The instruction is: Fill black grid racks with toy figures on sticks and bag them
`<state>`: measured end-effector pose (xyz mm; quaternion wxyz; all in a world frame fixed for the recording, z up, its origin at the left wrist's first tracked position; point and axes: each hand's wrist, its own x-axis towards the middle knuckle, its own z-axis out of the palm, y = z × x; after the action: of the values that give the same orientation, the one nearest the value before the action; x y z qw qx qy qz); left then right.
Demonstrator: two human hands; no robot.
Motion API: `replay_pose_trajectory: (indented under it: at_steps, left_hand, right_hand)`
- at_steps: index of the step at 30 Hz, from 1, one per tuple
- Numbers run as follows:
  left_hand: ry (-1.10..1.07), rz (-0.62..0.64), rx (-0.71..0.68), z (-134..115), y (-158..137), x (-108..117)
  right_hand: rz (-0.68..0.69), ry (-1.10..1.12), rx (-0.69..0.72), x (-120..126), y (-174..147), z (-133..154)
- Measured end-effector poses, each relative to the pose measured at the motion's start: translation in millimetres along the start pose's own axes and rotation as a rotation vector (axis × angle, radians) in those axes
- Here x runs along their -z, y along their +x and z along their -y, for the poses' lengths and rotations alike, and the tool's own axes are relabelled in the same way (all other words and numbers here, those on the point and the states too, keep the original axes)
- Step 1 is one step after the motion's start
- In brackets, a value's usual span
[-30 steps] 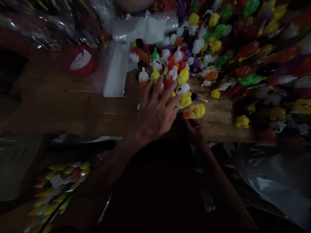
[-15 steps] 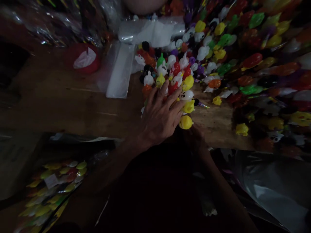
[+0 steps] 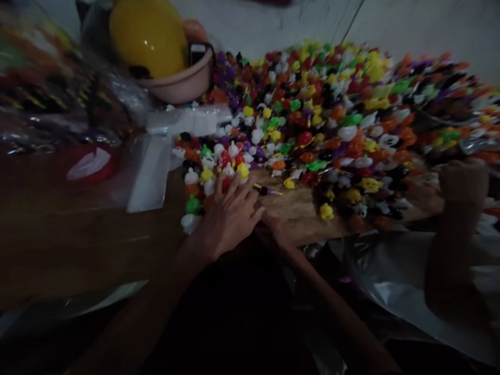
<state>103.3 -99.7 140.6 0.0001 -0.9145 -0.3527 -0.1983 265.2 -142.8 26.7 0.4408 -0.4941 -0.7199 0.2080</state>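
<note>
My left hand (image 3: 230, 216) lies palm down at the table's front edge, its fingers stretched and slightly spread over a cluster of small coloured plastic animal figures. Touching or just beneath the fingertips are red and orange ones; a yellow figure (image 3: 242, 170) shows just past them. A green figure (image 3: 193, 204) and a white one (image 3: 190, 224) sit left of this hand. Close by on the right, my right hand (image 3: 271, 229) is low at the table edge, dark and partly behind the left; its fingers are hidden. A dark figure with a shiny stick (image 3: 267, 190) lies beyond both hands.
A big heap of mixed figures (image 3: 347, 135) covers the table's right side. Clear plastic bags (image 3: 148, 174) and a red bowl (image 3: 91, 172) are at left. Behind stands a pink basin (image 3: 179, 83) holding a yellow helmet-like object (image 3: 150, 39). Another person's limb (image 3: 463, 208) reaches in at right.
The view has tilted up and turned right, bringing in the wall, basin and other person's limb. My left hand stays over the cluster; yellow figures by its thumb no longer show.
</note>
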Motion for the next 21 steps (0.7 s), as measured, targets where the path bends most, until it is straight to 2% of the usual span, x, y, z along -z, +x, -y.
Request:
replay_pose_trajectory:
  at_steps: [3, 7, 10, 12, 15, 18, 21]
  left_hand:
    - [0.044, -0.002, 0.017, 0, 2, -6]
    - [0.08, -0.027, 0.042, 3, 3, -5]
    - [0.073, -0.014, 0.05, 4, 5, -5]
    - [0.049, -0.008, 0.041, 4, 6, -6]
    - [0.017, -0.048, 0.024, 6, 6, -9]
    - [-0.01, -0.072, 0.027, 8, 5, -11]
    - [-0.055, -0.05, 0.062, 10, 4, -9]
  right_hand:
    - [-0.062, -0.044, 0.002, 7, 8, 2]
    - [0.04, -0.09, 0.139, 3, 22, -6]
    - [0.036, -0.239, 0.169, 20, 33, -10]
    - [-0.07, -0.377, 0.105, 47, 45, -14]
    - [-0.313, -0.666, -0.072, 94, 72, -27]
    - [-0.362, -0.877, -0.228, 123, 100, -54]
    - [-0.353, -0.877, -0.253, 129, 121, -75]
